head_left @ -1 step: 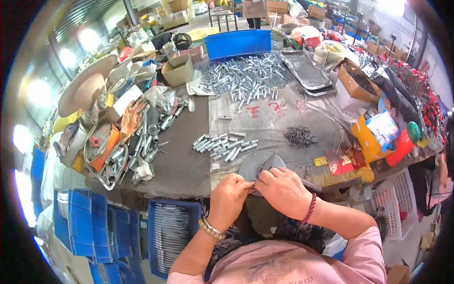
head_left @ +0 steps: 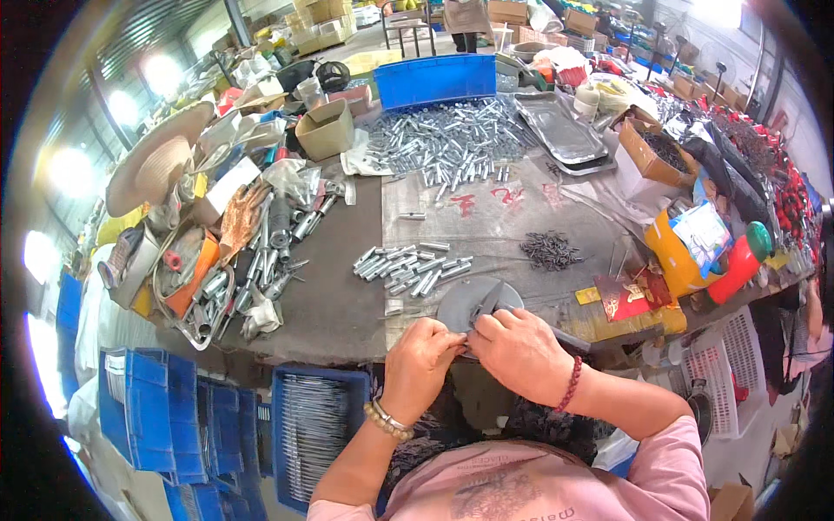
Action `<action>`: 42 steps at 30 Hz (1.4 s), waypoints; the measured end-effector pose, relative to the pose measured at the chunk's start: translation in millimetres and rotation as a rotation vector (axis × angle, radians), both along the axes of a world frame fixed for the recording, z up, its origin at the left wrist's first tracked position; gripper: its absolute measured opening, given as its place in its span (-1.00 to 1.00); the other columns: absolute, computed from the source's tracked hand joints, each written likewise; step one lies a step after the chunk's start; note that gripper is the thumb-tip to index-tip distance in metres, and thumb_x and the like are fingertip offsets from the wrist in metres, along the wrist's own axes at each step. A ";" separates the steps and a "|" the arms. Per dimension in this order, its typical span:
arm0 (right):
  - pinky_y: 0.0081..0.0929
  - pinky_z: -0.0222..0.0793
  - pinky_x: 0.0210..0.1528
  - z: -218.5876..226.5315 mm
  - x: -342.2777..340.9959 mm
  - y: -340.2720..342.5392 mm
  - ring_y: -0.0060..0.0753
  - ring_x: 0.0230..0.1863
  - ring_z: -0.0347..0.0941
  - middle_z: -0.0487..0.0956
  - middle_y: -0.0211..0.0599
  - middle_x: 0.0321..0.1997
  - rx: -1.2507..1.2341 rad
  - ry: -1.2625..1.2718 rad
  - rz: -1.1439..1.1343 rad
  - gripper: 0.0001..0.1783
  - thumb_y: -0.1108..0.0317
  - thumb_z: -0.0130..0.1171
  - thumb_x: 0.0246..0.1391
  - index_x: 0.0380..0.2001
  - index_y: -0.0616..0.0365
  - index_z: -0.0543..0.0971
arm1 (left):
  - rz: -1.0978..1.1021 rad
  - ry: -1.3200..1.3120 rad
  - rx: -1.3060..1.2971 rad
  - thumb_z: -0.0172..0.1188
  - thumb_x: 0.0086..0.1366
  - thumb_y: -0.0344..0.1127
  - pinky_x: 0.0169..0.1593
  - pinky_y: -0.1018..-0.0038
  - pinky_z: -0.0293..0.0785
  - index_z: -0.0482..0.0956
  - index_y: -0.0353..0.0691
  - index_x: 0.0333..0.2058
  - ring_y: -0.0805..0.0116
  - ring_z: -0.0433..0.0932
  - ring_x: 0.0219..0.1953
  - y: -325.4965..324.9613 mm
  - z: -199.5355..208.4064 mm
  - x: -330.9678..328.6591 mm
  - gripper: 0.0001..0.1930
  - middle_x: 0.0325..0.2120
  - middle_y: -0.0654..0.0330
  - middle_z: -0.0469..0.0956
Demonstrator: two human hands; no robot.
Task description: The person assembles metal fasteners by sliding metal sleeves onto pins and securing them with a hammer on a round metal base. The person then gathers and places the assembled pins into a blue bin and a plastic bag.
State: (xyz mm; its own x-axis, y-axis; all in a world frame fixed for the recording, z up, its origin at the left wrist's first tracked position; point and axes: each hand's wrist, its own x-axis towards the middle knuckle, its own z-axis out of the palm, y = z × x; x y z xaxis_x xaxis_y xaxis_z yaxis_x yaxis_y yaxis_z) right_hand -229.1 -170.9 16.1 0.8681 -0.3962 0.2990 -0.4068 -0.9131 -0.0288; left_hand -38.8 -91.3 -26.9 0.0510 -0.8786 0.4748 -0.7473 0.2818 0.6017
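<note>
At the table's near edge, my left hand (head_left: 423, 356) and my right hand (head_left: 519, 353) meet with their fingertips pinched together. Whatever lies between the fingers is too small and too covered to name. Just beyond them sits a round grey disc (head_left: 454, 301), and a dark pointed piece (head_left: 490, 298) stands on it by my right fingers. Beyond the disc to the left lies a small pile of short silver metal tubes (head_left: 408, 267). Farther right is a heap of small dark pins or screws (head_left: 551, 251). One lone tube (head_left: 412, 215) lies farther back.
A large heap of silver tubes (head_left: 460, 143) spreads before a blue bin (head_left: 436, 81). Metal trays (head_left: 565, 130) and a carton of dark parts (head_left: 658, 149) stand right. Tools and tubes (head_left: 278, 227) crowd the left. Below the edge, a blue crate (head_left: 321, 375) holds stacked metal rods.
</note>
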 end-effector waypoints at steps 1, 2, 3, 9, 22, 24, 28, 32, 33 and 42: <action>-0.23 0.48 -0.07 4.9 -2.4 2.0 -0.19 -0.15 0.55 0.50 -0.32 -0.26 0.021 -0.046 -0.016 -0.87 0.29 0.28 0.07 -0.31 0.03 0.63 | 0.011 -0.006 -0.007 0.38 0.19 -0.46 -0.21 0.29 0.57 0.72 -0.16 -0.27 0.12 0.62 -0.25 -1.3 0.8 -0.3 -0.87 -0.33 0.17 0.58; -0.24 0.47 -0.06 7.4 -4.7 3.3 -0.17 -0.15 0.55 0.52 -0.32 -0.25 0.043 -0.092 -0.031 -0.85 0.28 0.29 0.07 -0.30 0.04 0.63 | 0.021 -0.011 -0.015 0.41 0.18 -0.43 -0.21 0.29 0.56 0.72 -0.16 -0.27 0.12 0.61 -0.26 -2.3 1.2 -0.8 -0.87 -0.33 0.17 0.58; -0.24 0.47 -0.06 7.3 -10.0 3.1 -0.17 -0.15 0.55 0.52 -0.32 -0.25 0.037 -0.092 -0.036 -0.85 0.28 0.29 0.07 -0.30 0.04 0.63 | 0.016 -0.011 -0.020 0.41 0.18 -0.43 -0.21 0.29 0.56 0.72 -0.16 -0.27 0.12 0.61 -0.26 -1.2 0.6 -1.5 -0.87 -0.33 0.17 0.58; -0.18 0.50 -0.04 -18.0 -43.1 -31.4 -0.14 -0.13 0.56 0.56 -0.28 -0.28 0.079 -0.174 -0.279 -0.67 0.27 0.35 0.10 -0.05 0.05 0.64 | 0.018 -0.030 0.013 0.46 0.19 -0.38 -0.23 0.32 0.55 0.76 -0.14 -0.24 0.18 0.62 -0.26 -3.5 4.4 2.0 -0.85 -0.32 0.18 0.58; -0.17 0.54 -0.10 -10.1 -47.3 -24.0 0.02 -0.18 0.61 0.59 -0.10 -0.22 0.396 -0.368 -0.304 -0.57 0.31 0.34 0.09 0.05 0.17 0.65 | 0.023 -0.021 0.016 0.44 0.21 -0.38 -0.21 0.32 0.55 0.77 -0.16 -0.23 0.19 0.62 -0.26 0.5 4.8 -1.8 -0.86 -0.31 0.20 0.58; -0.20 0.54 -0.11 -8.0 -50.9 -21.3 0.02 -0.19 0.61 0.59 -0.10 -0.23 0.429 -0.366 -0.284 -0.58 0.33 0.35 0.08 0.04 0.18 0.65 | 0.021 -0.015 0.014 0.45 0.20 -0.38 -0.21 0.31 0.55 0.76 -0.17 -0.24 0.17 0.62 -0.26 4.4 6.0 -3.2 -0.86 -0.31 0.19 0.57; -0.25 0.53 -0.12 8.4 -44.7 -12.2 0.02 -0.20 0.59 0.60 -0.10 -0.22 0.470 -0.440 -0.218 -0.60 0.41 0.36 0.07 0.02 0.19 0.65 | 0.042 -0.036 0.028 0.44 0.20 -0.40 -0.20 0.30 0.55 0.75 -0.18 -0.24 0.14 0.61 -0.26 0.9 -0.9 0.5 -0.85 -0.31 0.17 0.57; -0.16 0.54 -0.26 16.3 -46.3 -1.8 0.05 -0.30 0.59 0.57 -0.12 -0.26 0.373 -0.476 -0.111 -0.55 0.47 0.24 0.18 0.16 0.03 0.59 | -0.031 -0.050 -0.020 0.40 0.21 -0.45 -0.19 0.30 0.54 0.71 -0.21 -0.24 0.11 0.60 -0.26 -7.5 -2.4 5.7 -0.86 -0.31 0.13 0.56; -0.16 0.53 -0.28 16.0 -47.0 0.4 0.04 -0.33 0.59 0.56 -0.13 -0.28 0.363 -0.435 -0.129 -0.53 0.47 0.23 0.18 0.18 0.02 0.58 | -0.019 -0.030 0.020 0.40 0.21 -0.45 -0.19 0.30 0.54 0.71 -0.21 -0.24 0.11 0.60 -0.26 -7.4 -2.8 5.4 -0.86 -0.31 0.13 0.56; -0.27 0.53 -0.35 1.0 -39.4 16.1 -0.21 -0.38 0.61 0.58 -0.28 -0.28 0.197 -0.567 -0.041 -0.44 0.53 0.26 0.07 0.20 0.01 0.62 | -0.028 -0.013 0.000 0.39 0.20 -0.49 -0.20 0.31 0.54 0.71 -0.20 -0.22 0.14 0.60 -0.25 -6.3 -3.7 5.7 -0.84 -0.31 0.14 0.56</action>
